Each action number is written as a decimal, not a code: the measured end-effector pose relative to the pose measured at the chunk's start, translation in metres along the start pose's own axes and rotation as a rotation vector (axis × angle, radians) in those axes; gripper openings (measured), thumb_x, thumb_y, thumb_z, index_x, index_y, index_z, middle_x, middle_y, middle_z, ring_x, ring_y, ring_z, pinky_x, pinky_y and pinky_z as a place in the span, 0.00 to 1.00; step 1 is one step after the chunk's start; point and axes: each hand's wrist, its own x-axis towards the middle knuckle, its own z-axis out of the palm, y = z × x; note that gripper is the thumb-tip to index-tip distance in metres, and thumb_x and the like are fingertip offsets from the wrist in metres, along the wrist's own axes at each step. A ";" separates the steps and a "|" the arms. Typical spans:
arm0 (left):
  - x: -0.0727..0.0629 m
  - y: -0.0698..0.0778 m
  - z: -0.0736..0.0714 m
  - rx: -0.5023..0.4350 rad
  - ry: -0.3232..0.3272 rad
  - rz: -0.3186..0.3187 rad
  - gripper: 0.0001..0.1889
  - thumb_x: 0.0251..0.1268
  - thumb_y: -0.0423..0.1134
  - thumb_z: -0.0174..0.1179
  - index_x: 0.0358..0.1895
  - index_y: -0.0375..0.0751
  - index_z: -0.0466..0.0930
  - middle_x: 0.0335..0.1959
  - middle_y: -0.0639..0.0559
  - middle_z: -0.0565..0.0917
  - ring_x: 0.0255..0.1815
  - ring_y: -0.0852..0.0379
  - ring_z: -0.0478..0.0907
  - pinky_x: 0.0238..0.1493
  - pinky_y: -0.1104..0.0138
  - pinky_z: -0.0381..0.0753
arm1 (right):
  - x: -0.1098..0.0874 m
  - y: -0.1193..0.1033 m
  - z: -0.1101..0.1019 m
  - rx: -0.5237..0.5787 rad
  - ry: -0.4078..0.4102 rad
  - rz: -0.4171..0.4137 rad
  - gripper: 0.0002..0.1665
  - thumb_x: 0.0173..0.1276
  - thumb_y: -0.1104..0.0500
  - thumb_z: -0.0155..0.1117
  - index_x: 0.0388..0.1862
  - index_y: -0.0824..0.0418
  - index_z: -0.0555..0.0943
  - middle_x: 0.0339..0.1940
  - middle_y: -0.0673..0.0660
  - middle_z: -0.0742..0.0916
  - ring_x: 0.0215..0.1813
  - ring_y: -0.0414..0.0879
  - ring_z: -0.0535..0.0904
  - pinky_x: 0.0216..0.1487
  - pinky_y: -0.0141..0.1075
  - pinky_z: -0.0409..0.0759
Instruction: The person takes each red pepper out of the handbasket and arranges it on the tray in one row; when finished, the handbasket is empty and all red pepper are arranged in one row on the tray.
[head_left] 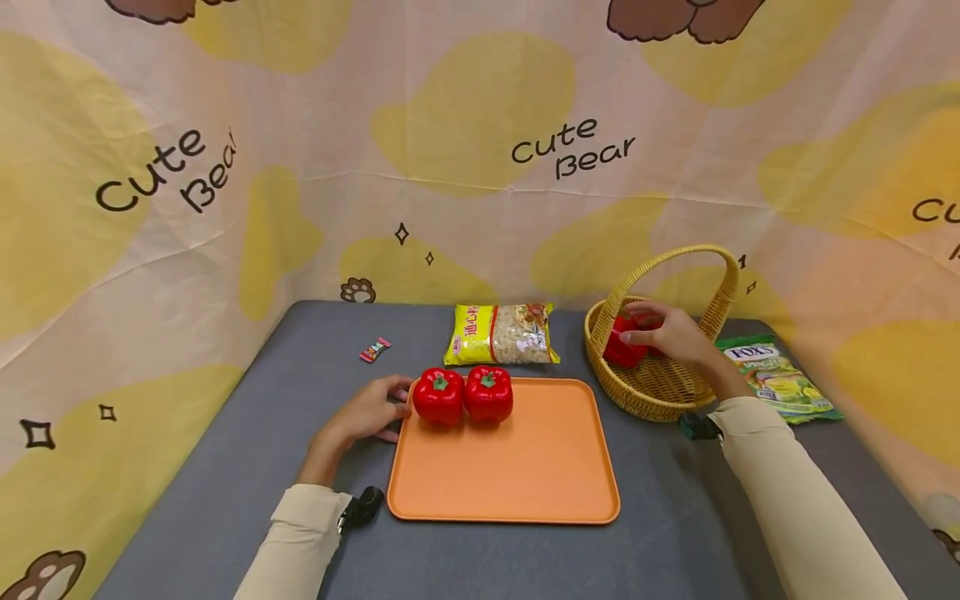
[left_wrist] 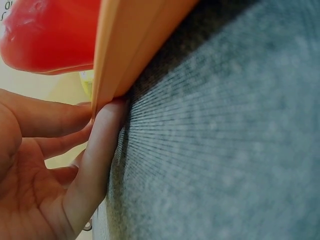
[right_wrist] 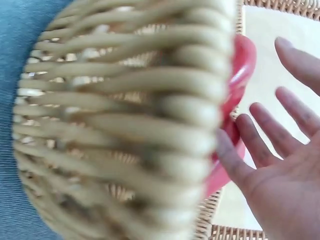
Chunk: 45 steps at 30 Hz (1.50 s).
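Observation:
Two red bell peppers [head_left: 438, 397] stand side by side in the back left part of an orange tray [head_left: 525, 475]. My left hand [head_left: 372, 410] pinches the tray's left rim between thumb and fingers, as the left wrist view shows. On the right, my right hand [head_left: 671, 333] reaches under the handle into a wicker basket [head_left: 637, 402]. Its fingers are spread, close against a red bell pepper [head_left: 622, 348] inside. In the right wrist view the basket's woven wall [right_wrist: 120, 115] hides much of that red pepper [right_wrist: 242, 62]; whether another lies behind cannot be told.
A yellow bag of pasta [head_left: 502, 335] lies behind the tray. A small wrapped candy [head_left: 374, 349] is at the back left. To the basket's right lies a green Fox's candy bag [head_left: 780, 379]. A patterned cloth [head_left: 465, 167] hangs behind the grey table [head_left: 225, 500].

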 end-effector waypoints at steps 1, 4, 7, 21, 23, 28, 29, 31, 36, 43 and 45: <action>0.000 0.000 0.000 0.002 0.001 0.001 0.27 0.73 0.28 0.58 0.74 0.29 0.70 0.55 0.37 0.78 0.48 0.49 0.83 0.34 0.57 0.93 | 0.002 -0.001 -0.001 0.006 -0.014 0.003 0.42 0.74 0.53 0.71 0.81 0.65 0.66 0.76 0.71 0.75 0.76 0.67 0.71 0.68 0.49 0.78; 0.000 0.000 0.001 0.004 0.004 0.004 0.27 0.73 0.29 0.58 0.74 0.29 0.70 0.56 0.37 0.78 0.47 0.49 0.83 0.34 0.57 0.93 | 0.006 -0.003 -0.001 0.013 -0.062 0.003 0.44 0.75 0.52 0.70 0.82 0.65 0.64 0.79 0.69 0.73 0.79 0.66 0.68 0.75 0.56 0.73; 0.000 0.000 0.001 0.003 0.005 0.007 0.28 0.73 0.29 0.58 0.74 0.29 0.70 0.56 0.36 0.78 0.48 0.49 0.83 0.35 0.57 0.93 | 0.010 -0.006 -0.001 -0.012 -0.099 -0.005 0.44 0.74 0.51 0.70 0.82 0.63 0.65 0.80 0.69 0.72 0.80 0.66 0.67 0.78 0.60 0.70; 0.001 -0.002 0.000 -0.002 0.001 0.010 0.27 0.73 0.29 0.58 0.74 0.29 0.70 0.56 0.37 0.77 0.47 0.49 0.83 0.34 0.56 0.93 | 0.009 -0.012 0.001 -0.082 -0.121 0.038 0.43 0.71 0.51 0.73 0.78 0.68 0.69 0.72 0.74 0.77 0.70 0.67 0.76 0.65 0.54 0.84; 0.000 -0.002 0.000 -0.002 0.003 0.010 0.27 0.73 0.28 0.58 0.74 0.29 0.70 0.56 0.37 0.77 0.47 0.49 0.82 0.34 0.56 0.93 | 0.010 -0.012 0.003 -0.087 -0.127 0.026 0.43 0.71 0.52 0.73 0.78 0.70 0.69 0.72 0.75 0.77 0.69 0.68 0.77 0.63 0.52 0.86; 0.000 -0.001 0.000 0.005 0.010 0.004 0.27 0.73 0.29 0.58 0.74 0.30 0.71 0.56 0.37 0.78 0.47 0.49 0.83 0.34 0.57 0.93 | 0.013 -0.009 0.009 -0.144 -0.115 -0.033 0.39 0.70 0.53 0.73 0.72 0.73 0.75 0.69 0.76 0.80 0.66 0.69 0.80 0.57 0.48 0.89; 0.000 -0.001 0.001 0.008 0.010 0.003 0.27 0.73 0.29 0.59 0.74 0.30 0.71 0.56 0.37 0.78 0.47 0.49 0.83 0.34 0.57 0.93 | 0.014 -0.009 0.010 -0.157 -0.105 -0.038 0.37 0.70 0.53 0.74 0.70 0.73 0.77 0.67 0.75 0.81 0.64 0.68 0.81 0.55 0.47 0.89; 0.000 -0.001 0.001 0.012 0.011 0.001 0.27 0.73 0.30 0.59 0.74 0.30 0.71 0.56 0.37 0.78 0.47 0.49 0.83 0.34 0.57 0.93 | 0.015 -0.009 0.013 -0.165 -0.092 -0.037 0.34 0.68 0.53 0.76 0.66 0.72 0.79 0.65 0.75 0.82 0.61 0.67 0.83 0.52 0.45 0.89; 0.000 -0.002 0.002 0.009 0.011 0.001 0.27 0.73 0.30 0.60 0.74 0.30 0.71 0.55 0.37 0.78 0.46 0.49 0.83 0.34 0.57 0.93 | 0.014 -0.010 0.015 -0.187 -0.083 -0.030 0.33 0.64 0.52 0.78 0.59 0.72 0.78 0.60 0.75 0.82 0.53 0.63 0.83 0.45 0.45 0.90; 0.000 -0.002 0.001 0.001 0.009 0.007 0.27 0.73 0.30 0.59 0.74 0.30 0.71 0.55 0.37 0.78 0.47 0.49 0.83 0.34 0.57 0.93 | 0.010 -0.013 0.014 -0.241 -0.075 -0.042 0.33 0.64 0.50 0.79 0.58 0.69 0.78 0.56 0.72 0.84 0.51 0.60 0.83 0.43 0.42 0.89; 0.001 -0.002 0.001 -0.002 0.013 0.005 0.27 0.72 0.29 0.59 0.73 0.30 0.71 0.55 0.37 0.78 0.47 0.49 0.83 0.34 0.57 0.93 | 0.008 -0.014 0.013 -0.265 -0.068 -0.053 0.33 0.64 0.49 0.79 0.58 0.67 0.79 0.56 0.72 0.84 0.52 0.61 0.83 0.44 0.44 0.89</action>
